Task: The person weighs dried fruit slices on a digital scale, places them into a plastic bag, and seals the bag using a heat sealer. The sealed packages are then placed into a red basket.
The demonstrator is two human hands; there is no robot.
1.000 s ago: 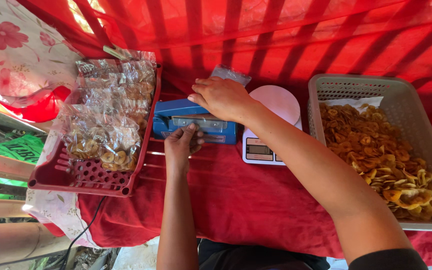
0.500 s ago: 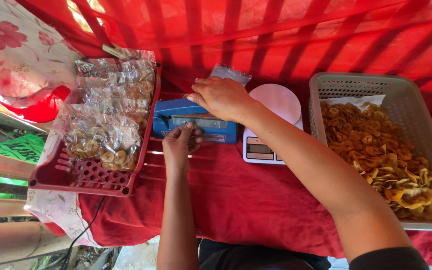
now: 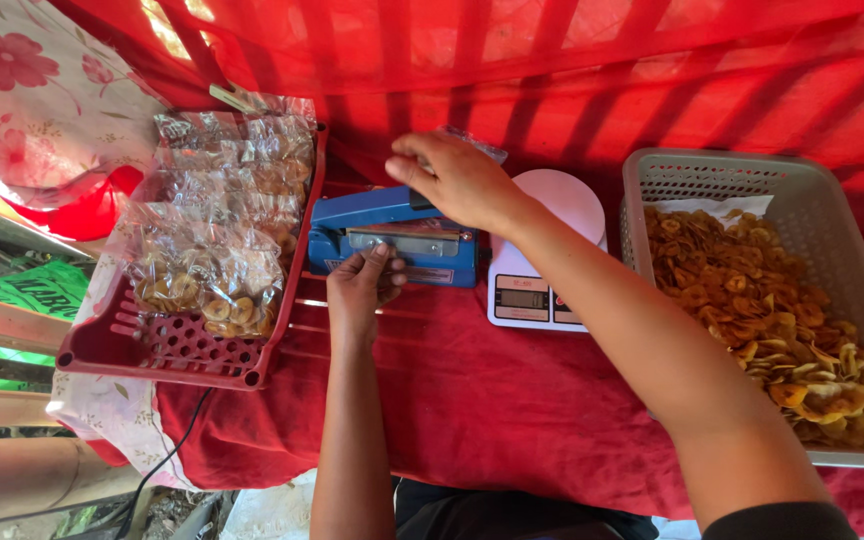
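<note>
A blue tabletop bag sealer [image 3: 402, 240] sits on the red cloth in the middle. My right hand [image 3: 457, 180] lies on top of its press arm, fingers curled over the far end. A bit of clear plastic bag [image 3: 477, 148] sticks out behind that hand. My left hand [image 3: 360, 290] is at the sealer's front edge. Its fingers pinch a small clear bag there, and the hand mostly hides that bag.
A red slatted tray [image 3: 172, 350] on the left holds several sealed bags of chips [image 3: 207, 275]. A white digital scale [image 3: 542, 285] stands right of the sealer. A grey basket [image 3: 752, 170] of loose yellow chips fills the right side. A black cable [image 3: 167, 455] hangs off the table's front.
</note>
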